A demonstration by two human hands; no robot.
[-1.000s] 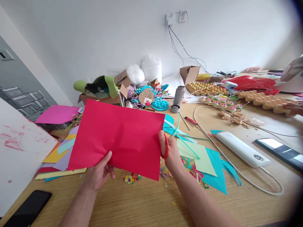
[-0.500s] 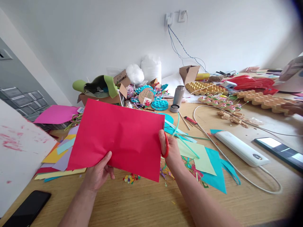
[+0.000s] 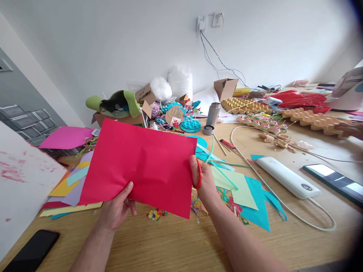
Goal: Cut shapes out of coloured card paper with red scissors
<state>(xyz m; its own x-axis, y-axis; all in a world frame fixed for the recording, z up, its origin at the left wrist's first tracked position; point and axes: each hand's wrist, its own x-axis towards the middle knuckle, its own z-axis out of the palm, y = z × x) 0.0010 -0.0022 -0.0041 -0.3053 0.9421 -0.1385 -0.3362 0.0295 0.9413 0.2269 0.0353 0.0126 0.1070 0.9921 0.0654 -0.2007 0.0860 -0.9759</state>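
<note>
A sheet of red paper [image 3: 141, 166] is held up over the table, its surface slightly dented in the middle. My left hand [image 3: 120, 206] pinches its lower edge, thumb on the front and fingers behind. At the right edge, my right hand [image 3: 203, 179] has red-handled scissors [image 3: 199, 174] hooked on it, and its thumb presses the paper's margin. Most of the scissors is hidden behind the sheet and the hand; a bit of dark blade shows by the paper's upper right edge.
Coloured paper sheets [image 3: 64, 189] lie at left, near a black phone [image 3: 32, 251]. Blue paper [image 3: 256, 204], a white power bank [image 3: 289, 177] and its cable are on the right. A metal bottle [image 3: 212, 114] stands behind. Another person's hand [image 3: 353, 130] touches an egg tray [image 3: 312, 120].
Both hands and the red paper stay almost still. The whole view has shifted very slightly. The other person's hand has moved a little at the egg tray.
</note>
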